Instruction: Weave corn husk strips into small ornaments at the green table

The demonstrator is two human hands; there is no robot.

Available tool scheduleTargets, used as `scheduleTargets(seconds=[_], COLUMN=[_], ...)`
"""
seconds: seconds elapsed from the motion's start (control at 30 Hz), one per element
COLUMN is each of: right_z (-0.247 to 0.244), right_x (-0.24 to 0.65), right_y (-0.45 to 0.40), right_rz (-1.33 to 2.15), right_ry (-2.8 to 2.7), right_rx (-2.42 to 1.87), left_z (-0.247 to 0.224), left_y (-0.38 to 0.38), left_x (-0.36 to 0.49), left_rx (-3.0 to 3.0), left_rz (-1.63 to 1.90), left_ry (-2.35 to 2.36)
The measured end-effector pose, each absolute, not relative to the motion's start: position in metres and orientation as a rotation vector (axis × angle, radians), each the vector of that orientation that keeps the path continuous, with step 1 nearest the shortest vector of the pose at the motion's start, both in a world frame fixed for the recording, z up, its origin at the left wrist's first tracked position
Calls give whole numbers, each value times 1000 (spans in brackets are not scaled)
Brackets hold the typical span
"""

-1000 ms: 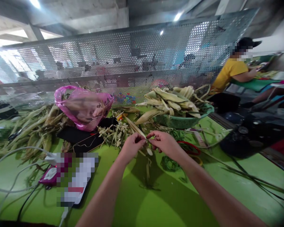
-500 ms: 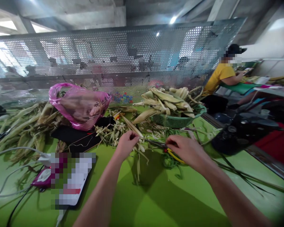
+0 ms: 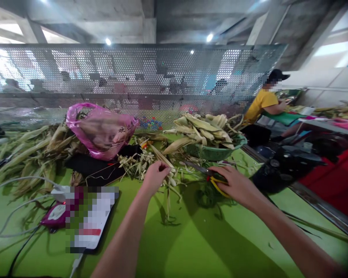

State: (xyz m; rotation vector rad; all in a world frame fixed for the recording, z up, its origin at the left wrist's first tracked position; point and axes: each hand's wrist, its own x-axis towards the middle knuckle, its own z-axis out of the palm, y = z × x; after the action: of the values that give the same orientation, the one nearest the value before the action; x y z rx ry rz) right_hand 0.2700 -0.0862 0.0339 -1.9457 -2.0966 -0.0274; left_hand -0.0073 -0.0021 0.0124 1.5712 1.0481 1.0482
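My left hand (image 3: 156, 175) is closed in a pinch on a pale dried corn husk (image 3: 162, 157), whose strips hang down over the table. My right hand (image 3: 230, 181) grips a pair of scissors (image 3: 217, 186) with yellow and red handles; the blades point left toward the husk, apart from it. Below the scissors lies a tangle of green string-like strands (image 3: 206, 196). Trimmed husk bits (image 3: 143, 160) are heaped just beyond my left hand. Behind them a green basket (image 3: 211, 153) holds a pile of husks (image 3: 205, 129).
A pink plastic bag (image 3: 101, 131) and more husks (image 3: 31, 154) lie at the left. A phone (image 3: 97, 224) and a purple power strip (image 3: 56, 216) with cables lie front left. A black container (image 3: 278, 170) stands right. Behind is a perforated metal screen (image 3: 150, 69); a person in yellow (image 3: 263, 101) sits beyond.
My right hand has drawn the scissors slightly to the right, away from the husk. The left hand keeps its pinch. The camera view has tilted up a little.
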Motion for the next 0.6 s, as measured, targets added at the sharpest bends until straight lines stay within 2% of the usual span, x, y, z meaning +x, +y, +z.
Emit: scheduleTargets(seconds=[0.2, 0.47, 0.6], right_z=[41, 67, 59], right_x=[283, 238, 212], right_y=[-92, -126, -136], right_rz=[443, 1238, 1331], right_ry=[-1732, -1311, -1323], right_rx=[-1782, -1414, -1468], left_z=[6, 1, -1], left_y=[2, 5, 6], left_x=[-6, -4, -3], left_rx=[1543, 1408, 1406], left_rz=[1063, 1084, 1129], left_ry=[1027, 986, 977])
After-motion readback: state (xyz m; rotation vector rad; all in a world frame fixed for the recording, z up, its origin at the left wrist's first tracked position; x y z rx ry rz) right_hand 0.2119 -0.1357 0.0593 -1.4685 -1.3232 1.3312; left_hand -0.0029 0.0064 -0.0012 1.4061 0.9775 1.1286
